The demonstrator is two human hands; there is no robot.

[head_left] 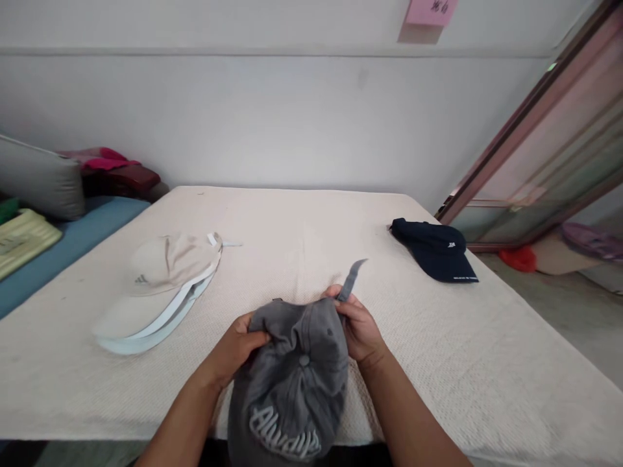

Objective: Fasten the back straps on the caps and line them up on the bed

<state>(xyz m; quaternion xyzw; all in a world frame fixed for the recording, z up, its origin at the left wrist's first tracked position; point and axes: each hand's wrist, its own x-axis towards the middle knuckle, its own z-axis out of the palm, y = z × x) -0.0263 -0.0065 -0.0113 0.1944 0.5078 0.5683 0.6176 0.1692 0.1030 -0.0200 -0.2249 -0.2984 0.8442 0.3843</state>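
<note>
Tabletop [296, 253]: covered with a cream textured cloth, far edge at a pale wall [292, 123]. A pink note [431, 11] with dark writing is on the wall, upper right. Left of the tabletop: a blue seat [104, 220] bearing a gray cushion [43, 178] and a pale yellow item [26, 237]; pink-red cloth [104, 157] lies behind. Right: a reddish-framed glass panel [549, 143], with a red item [518, 258] on the gray floor [516, 288].

On the cloth, left side: a cream cap [156, 269] with a pale blue brim [134, 344] beneath its own. Right side: a navy cap [433, 245], brim toward the near right.

The gray cap [311, 337] is at the near edge, between both hands, lettered front toward the person. Left hand [243, 347]: grip closed on its rim, thumb on top. Right hand [357, 324]: grip pinching the rim beside its upturned strap [351, 280].
</note>
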